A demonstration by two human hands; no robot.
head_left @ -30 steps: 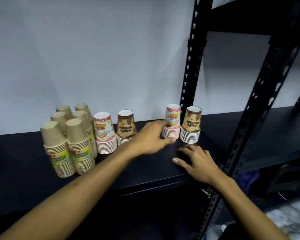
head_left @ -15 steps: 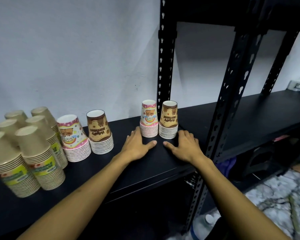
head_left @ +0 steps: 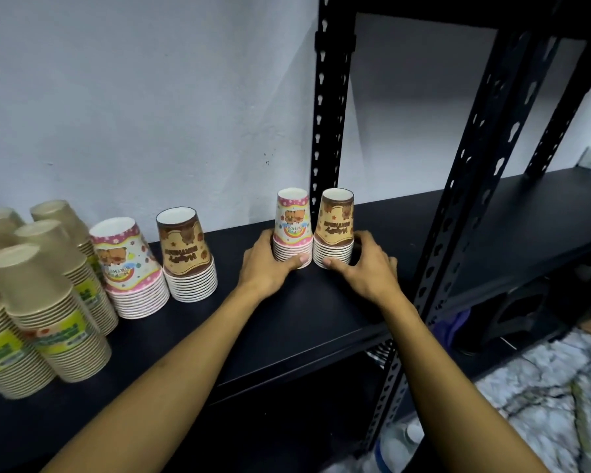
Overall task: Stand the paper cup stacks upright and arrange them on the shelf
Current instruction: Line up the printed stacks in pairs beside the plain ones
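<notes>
We cup our left hand (head_left: 270, 264) around the base of the pink birthday cup stack (head_left: 292, 230) and our right hand (head_left: 362, 268) around the brown birthday cup stack (head_left: 335, 230) touching it, both standing rim-down near the shelf's (head_left: 307, 315) back edge by the rear upright (head_left: 328, 107). Squeezing the rims unevenly could tilt a stack or split it; a hard slide left could knock the second brown stack (head_left: 186, 257).
</notes>
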